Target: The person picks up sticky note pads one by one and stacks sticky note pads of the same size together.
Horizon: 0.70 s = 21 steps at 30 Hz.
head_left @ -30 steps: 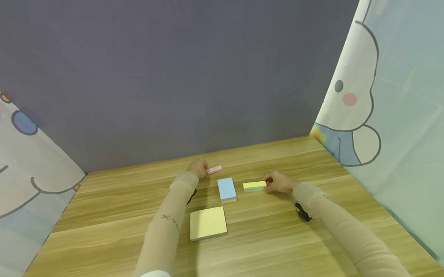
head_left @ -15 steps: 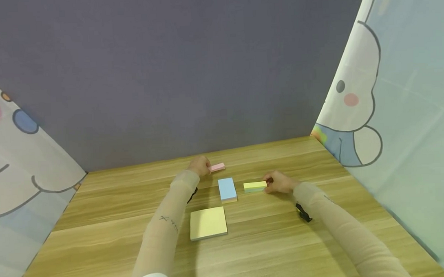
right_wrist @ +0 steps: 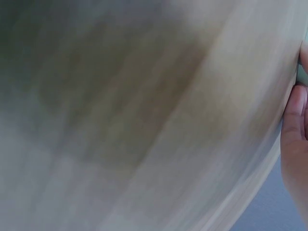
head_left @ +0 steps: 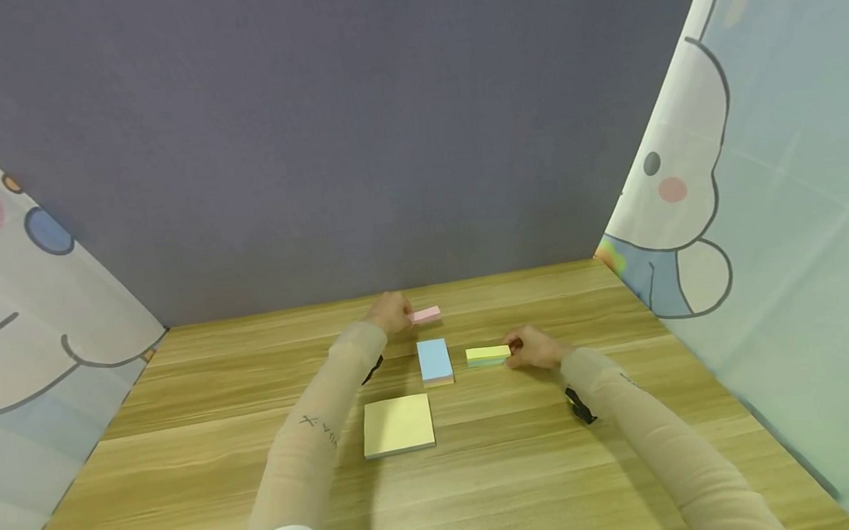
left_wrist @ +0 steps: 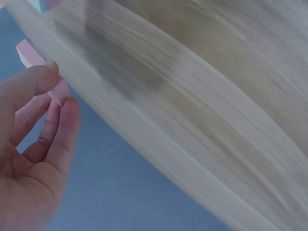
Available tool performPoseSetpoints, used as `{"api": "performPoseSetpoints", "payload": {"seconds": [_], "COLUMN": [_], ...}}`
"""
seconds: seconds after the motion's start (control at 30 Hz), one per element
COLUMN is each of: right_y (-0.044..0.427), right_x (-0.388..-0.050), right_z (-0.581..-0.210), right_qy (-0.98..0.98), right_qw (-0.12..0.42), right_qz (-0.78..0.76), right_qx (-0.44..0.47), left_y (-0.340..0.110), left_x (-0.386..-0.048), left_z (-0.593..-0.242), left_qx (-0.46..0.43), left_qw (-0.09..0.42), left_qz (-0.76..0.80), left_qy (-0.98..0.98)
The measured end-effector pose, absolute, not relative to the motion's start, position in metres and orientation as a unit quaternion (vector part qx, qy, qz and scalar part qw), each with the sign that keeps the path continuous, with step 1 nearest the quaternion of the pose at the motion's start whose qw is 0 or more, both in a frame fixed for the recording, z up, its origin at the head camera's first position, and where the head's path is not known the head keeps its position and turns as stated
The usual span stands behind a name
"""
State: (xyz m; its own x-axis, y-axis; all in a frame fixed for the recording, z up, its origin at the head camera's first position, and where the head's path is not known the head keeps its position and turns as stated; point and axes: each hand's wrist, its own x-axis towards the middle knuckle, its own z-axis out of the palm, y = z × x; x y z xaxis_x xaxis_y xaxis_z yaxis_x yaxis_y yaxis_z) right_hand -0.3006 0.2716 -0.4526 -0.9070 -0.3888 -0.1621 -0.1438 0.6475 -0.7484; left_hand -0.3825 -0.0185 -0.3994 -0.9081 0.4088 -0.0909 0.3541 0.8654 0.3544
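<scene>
A narrow pink sticky-note pad (head_left: 426, 316) is pinched at its left end by my left hand (head_left: 391, 311), near the back of the table. In the left wrist view, thumb and fingertips hold that pink pad (left_wrist: 30, 54). My right hand (head_left: 536, 348) grips the right end of a narrow stack of sticky notes (head_left: 488, 354), yellow on top and green below. Only part of the right hand (right_wrist: 294, 125) shows at the edge of the right wrist view. Between the hands lies a blue-topped stack of sticky notes (head_left: 435, 360), touched by neither.
A large square pale yellow sticky-note pad (head_left: 398, 424) lies on the wooden table (head_left: 544, 471), nearer the front. A dark grey panel (head_left: 392, 141) rises along the back edge. Printed cartoon sheets (head_left: 681, 162) stand at both sides.
My left hand has moved to the right and slightly farther back, carrying the pink sticky-note pad along. The right hand and its yellow-green stack have hardly moved.
</scene>
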Motion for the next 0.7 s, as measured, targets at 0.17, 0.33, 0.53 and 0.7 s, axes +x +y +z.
{"api": "performPoseSetpoints", "payload": {"seconds": [0.17, 0.33, 0.53, 0.7], "right_y": [0.272, 0.272, 0.272, 0.270], "right_x": [-0.300, -0.301, -0.301, -0.301], "right_z": [-0.453, -0.453, -0.453, -0.453], "right_qy": [0.891, 0.893, 0.896, 0.896], "right_qw": [0.167, 0.162, 0.152, 0.155], "right_qz": [-0.395, -0.392, -0.387, -0.391], "right_qx": [-0.148, -0.151, -0.152, -0.143], "left_y": [-0.012, -0.005, 0.002, 0.006], "left_x": [-0.378, -0.375, -0.369, -0.365], "left_z": [-0.395, -0.389, -0.385, -0.384], "left_qx": [0.213, 0.237, 0.259, 0.271], "left_qw": [0.083, 0.074, 0.075, 0.073], "left_qz": [0.166, 0.158, 0.159, 0.168], "left_qy": [0.959, 0.956, 0.950, 0.945]}}
